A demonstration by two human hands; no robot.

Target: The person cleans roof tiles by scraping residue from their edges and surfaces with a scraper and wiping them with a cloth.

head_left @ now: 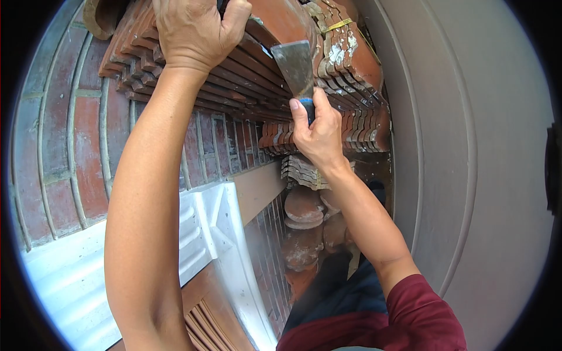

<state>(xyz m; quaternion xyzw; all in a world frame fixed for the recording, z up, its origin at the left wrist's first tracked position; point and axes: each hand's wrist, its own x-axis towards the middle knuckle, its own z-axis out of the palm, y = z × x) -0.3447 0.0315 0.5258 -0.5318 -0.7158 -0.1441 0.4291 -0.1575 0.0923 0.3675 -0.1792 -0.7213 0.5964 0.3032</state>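
Note:
My right hand (319, 128) is closed around the dark handle of a putty knife (294, 67), whose flat, worn metal blade points up and slightly left. Behind the blade stands a stack of reddish-brown clay roof tiles (252, 73), seen mostly by their edges. My left hand (196, 32) is at the top of the view, over the tiles' upper left part, with the thumb bent in. The other fingertips are hidden or cut off by the frame, and something dark shows beside the thumb.
More tiles (345, 55), marked with white patches and tied with a yellow strap, stand right of the blade. Lower tile stacks (304, 207) sit below. A brick wall (88, 146) with white moulding (213, 216) runs along the left, a grey panel (456, 146) along the right.

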